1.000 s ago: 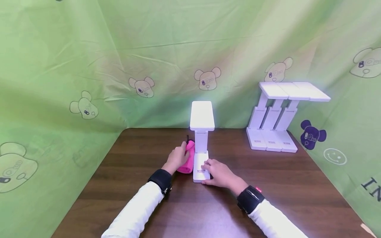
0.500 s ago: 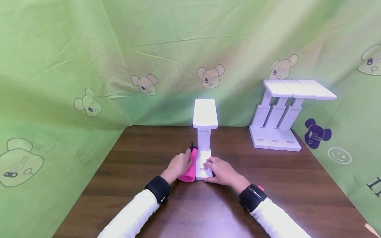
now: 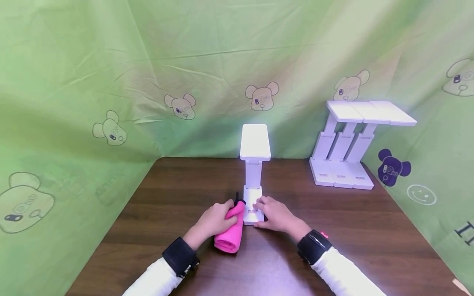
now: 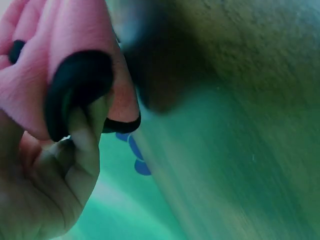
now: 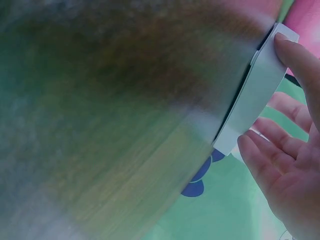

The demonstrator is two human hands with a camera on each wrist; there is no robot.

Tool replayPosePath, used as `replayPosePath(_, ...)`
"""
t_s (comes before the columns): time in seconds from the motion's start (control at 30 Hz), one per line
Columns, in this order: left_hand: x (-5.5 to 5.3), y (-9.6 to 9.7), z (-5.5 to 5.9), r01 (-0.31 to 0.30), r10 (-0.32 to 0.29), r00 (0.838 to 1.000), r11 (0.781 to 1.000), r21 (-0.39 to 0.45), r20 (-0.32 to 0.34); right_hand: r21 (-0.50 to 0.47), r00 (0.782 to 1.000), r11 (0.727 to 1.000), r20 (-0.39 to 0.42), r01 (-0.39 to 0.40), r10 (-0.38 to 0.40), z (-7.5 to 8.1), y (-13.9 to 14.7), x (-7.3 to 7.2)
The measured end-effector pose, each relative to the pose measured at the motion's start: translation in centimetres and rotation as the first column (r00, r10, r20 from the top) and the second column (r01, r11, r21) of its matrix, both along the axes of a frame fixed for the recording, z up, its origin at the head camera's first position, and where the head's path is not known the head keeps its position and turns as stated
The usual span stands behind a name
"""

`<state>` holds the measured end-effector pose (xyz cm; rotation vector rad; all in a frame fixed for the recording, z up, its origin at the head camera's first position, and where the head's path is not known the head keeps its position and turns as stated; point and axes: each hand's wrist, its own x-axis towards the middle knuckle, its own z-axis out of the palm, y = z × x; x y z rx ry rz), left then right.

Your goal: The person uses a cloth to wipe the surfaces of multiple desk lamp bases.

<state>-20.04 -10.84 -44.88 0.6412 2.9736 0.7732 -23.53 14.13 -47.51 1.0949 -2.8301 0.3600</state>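
Observation:
My left hand [image 3: 214,220] grips a rolled pink cloth [image 3: 230,237] with black edging and a short black loop at its far end. The roll lies just left of a white desk lamp [image 3: 253,174], near the front of its base. In the left wrist view, the fingers [image 4: 82,140] curl into a black-edged fold of the cloth [image 4: 80,30]. My right hand [image 3: 275,214] holds the lamp's base from the right, thumb at the front edge and fingertips on top. The right wrist view has the thumb [image 5: 295,52] and fingers about the edge of the white base [image 5: 257,90].
Three matching white lamps [image 3: 338,164] stand side by side at the back right of the brown wooden table [image 3: 177,181]. A green printed curtain [image 3: 207,65] hangs behind the table and along both sides.
My left hand has drawn the pink cloth from beside the lamp's stem toward the table's front, alongside the base. My right hand stays on the lamp base, and the lamp stands in place.

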Motion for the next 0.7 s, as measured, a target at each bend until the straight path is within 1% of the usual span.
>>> replayPosePath(0.1,-0.3,-0.3,0.5,-0.084,0.088,0.995,0.994,0.072,-0.05,0.004,1.0,1.0,-0.004,-0.003,0.003,0.0,-0.1,0.1)
replayPosePath(0.17,-1.0,-0.2,0.7,-0.155,0.164,0.982,0.982,0.105,-0.092,0.01,1.0,1.0,-0.008,0.002,-0.002,0.0,-0.1,0.1)
replayPosePath(0.27,-2.8,0.3,0.9,-0.24,0.257,0.955,0.963,0.121,-0.148,0.014,1.0,1.0,-0.01,0.008,-0.008,0.3,0.0,0.1)
replayPosePath(0.37,-4.9,0.9,0.7,-0.297,0.309,0.934,0.95,0.094,-0.178,0.019,1.0,1.0,-0.005,0.012,-0.012,0.4,0.1,0.1)
replayPosePath(0.47,-6.9,1.4,-0.1,-0.316,0.32,0.931,0.947,0.053,-0.176,0.028,1.0,1.0,-0.013,0.015,-0.014,0.4,0.1,0.0)
replayPosePath(0.53,-7.8,1.8,-0.6,-0.312,0.313,0.936,0.95,0.029,-0.161,0.027,1.0,1.0,-0.012,0.016,-0.016,0.3,0.0,0.0)
replayPosePath(0.6,-8.3,2.1,-1.1,-0.292,0.292,0.944,0.956,0.017,-0.153,0.023,1.0,1.0,-0.006,0.016,-0.015,0.2,-0.1,0.1)
replayPosePath(0.7,-8.5,2.5,-1.6,-0.258,0.257,0.955,0.966,0.014,-0.145,0.016,1.0,1.0,0.007,0.019,-0.019,0.0,0.0,0.3)
